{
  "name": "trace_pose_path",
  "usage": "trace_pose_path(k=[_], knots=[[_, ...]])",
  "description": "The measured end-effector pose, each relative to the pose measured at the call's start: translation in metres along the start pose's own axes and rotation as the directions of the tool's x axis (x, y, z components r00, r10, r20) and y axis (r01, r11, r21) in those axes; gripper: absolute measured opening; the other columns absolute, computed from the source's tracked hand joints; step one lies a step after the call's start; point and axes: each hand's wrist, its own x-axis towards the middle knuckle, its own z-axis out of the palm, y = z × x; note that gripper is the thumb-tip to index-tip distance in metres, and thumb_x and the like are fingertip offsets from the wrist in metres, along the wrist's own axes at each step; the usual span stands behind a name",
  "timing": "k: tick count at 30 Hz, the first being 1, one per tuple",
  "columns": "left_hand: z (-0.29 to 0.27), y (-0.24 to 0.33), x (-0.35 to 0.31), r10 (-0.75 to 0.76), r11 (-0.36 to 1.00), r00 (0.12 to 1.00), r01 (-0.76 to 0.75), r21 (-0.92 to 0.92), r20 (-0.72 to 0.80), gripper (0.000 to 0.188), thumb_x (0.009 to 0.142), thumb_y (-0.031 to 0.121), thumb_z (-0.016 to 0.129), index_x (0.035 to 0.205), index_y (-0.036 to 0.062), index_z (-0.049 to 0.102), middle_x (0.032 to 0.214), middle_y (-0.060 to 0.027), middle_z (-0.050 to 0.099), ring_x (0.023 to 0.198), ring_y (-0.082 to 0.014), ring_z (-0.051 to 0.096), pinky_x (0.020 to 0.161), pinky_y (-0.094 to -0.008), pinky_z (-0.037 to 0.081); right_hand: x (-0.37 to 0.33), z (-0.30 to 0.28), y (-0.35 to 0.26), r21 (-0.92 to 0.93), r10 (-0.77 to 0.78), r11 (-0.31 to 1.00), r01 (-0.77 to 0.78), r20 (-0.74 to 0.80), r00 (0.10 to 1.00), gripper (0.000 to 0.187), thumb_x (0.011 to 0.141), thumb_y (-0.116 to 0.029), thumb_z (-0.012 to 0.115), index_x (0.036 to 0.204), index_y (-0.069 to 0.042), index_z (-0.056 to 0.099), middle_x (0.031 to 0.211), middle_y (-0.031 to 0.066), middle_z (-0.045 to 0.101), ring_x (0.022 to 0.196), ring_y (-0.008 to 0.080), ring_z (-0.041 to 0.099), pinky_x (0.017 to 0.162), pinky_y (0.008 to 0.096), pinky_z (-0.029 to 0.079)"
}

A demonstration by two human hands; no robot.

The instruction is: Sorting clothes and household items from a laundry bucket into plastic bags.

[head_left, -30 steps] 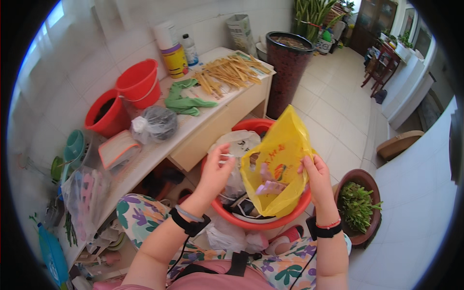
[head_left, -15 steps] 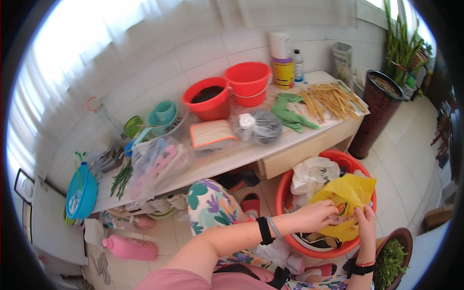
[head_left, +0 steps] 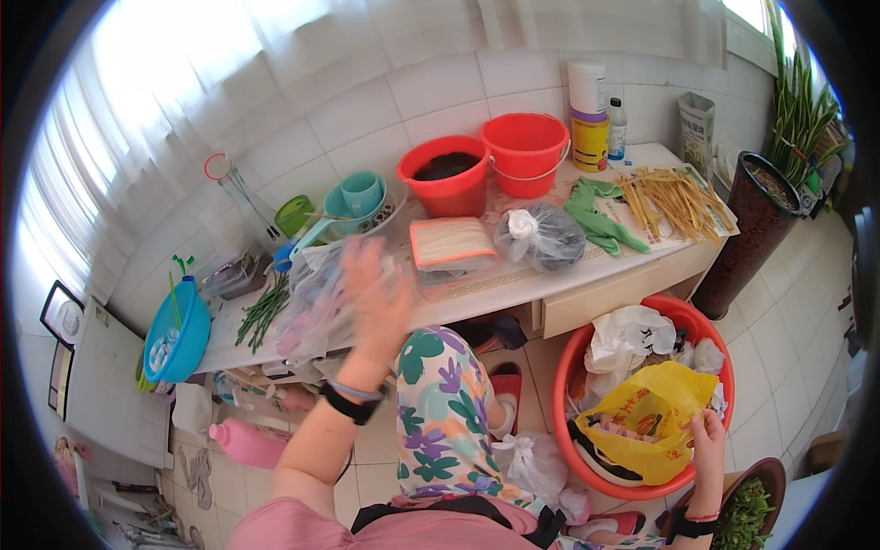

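A yellow plastic bag point(head_left: 656, 447) lies spread open in a large red basin point(head_left: 566, 368) on the floor, with pinkish contents showing inside. My right hand point(head_left: 707, 438) pinches the bag's right rim. Over the table's front edge, my left hand point(head_left: 378, 302) is smeared by motion. It is in front of a clear plastic bag point(head_left: 307, 307) holding pink and blue things; whether it touches that bag I cannot tell. White bags point(head_left: 631, 335) and dark items fill the rest of the basin.
On the low table stand two red buckets point(head_left: 524, 151), one with dark soil, a knotted bag point(head_left: 550, 236), green gloves point(head_left: 600, 215) and dried yellow strips point(head_left: 674, 202). Left are a blue basin point(head_left: 188, 335) and a pink bottle point(head_left: 247, 444). A potted plant point(head_left: 744, 518) is at lower right.
My left hand has left the yellow bag and swung left to the clear bag on the table. The right hand keeps the yellow bag's rim, and the bag lies lower and wider. The view has shifted left.
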Motion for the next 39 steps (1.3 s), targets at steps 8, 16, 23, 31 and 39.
trace_pose_path(k=[8,16,23,31,39], knots=[[-0.078,-0.175,-0.059,-0.511,0.740,0.845,0.525,0.420,-0.156,0.057,0.071,0.010,0.060,0.127,0.0046,0.049,0.137,-0.0185,0.038,0.128,-0.0365,0.035,0.104,-0.0450,0.031,0.012,0.005,0.008,0.026,-0.008,1.000,0.008,0.020,1.000,0.016,0.094,-0.019,0.053,0.101,-0.006,0.056,0.081,-0.0017,0.060,0.070,0.0051,0.053,0.059,0.0189,0.040],[-0.106,-0.196,-0.059,-0.507,0.844,0.833,0.532,0.071,-0.220,0.021,0.088,0.017,0.057,0.103,0.0022,0.058,0.096,-0.0119,0.059,0.089,-0.0244,0.055,0.081,-0.0324,0.043,0.012,0.012,0.009,-0.052,0.017,0.999,-0.014,0.050,0.999,0.017,0.094,-0.022,0.050,0.101,-0.008,0.056,0.081,-0.0030,0.061,0.073,0.0048,0.054,0.063,0.0201,0.040],[-0.126,-0.064,0.053,-0.024,0.989,0.942,0.072,0.131,-0.334,0.011,0.091,0.011,0.056,0.093,0.0004,0.057,0.082,-0.0053,0.055,0.076,-0.0145,0.053,0.072,-0.0290,0.044,0.005,0.009,0.006,-0.078,0.047,0.996,-0.043,0.045,0.998,0.017,0.094,-0.022,0.051,0.102,-0.008,0.056,0.084,-0.0027,0.061,0.076,0.0052,0.054,0.064,0.0211,0.041],[-0.061,0.062,0.108,0.200,0.883,0.980,-0.173,-0.436,0.014,0.011,0.088,0.005,0.057,0.098,0.0037,0.061,0.096,-0.0043,0.060,0.087,-0.0143,0.055,0.079,-0.0252,0.044,0.003,0.007,0.010,-0.038,0.067,0.997,-0.067,-0.004,0.998,0.022,0.091,-0.019,0.056,0.107,-0.003,0.057,0.087,0.0005,0.062,0.078,0.0073,0.057,0.064,0.0229,0.043],[0.032,0.170,0.039,0.706,0.708,0.662,-0.660,-0.251,0.252,0.028,0.070,-0.001,0.061,0.095,0.0099,0.066,0.103,-0.0100,0.062,0.092,-0.0299,0.059,0.077,-0.0351,0.048,0.004,0.010,0.021,-0.282,-0.049,0.958,0.057,0.036,0.998,0.036,0.088,-0.023,0.063,0.110,0.004,0.056,0.090,0.0110,0.064,0.080,0.0183,0.060,0.069,0.0297,0.047]])
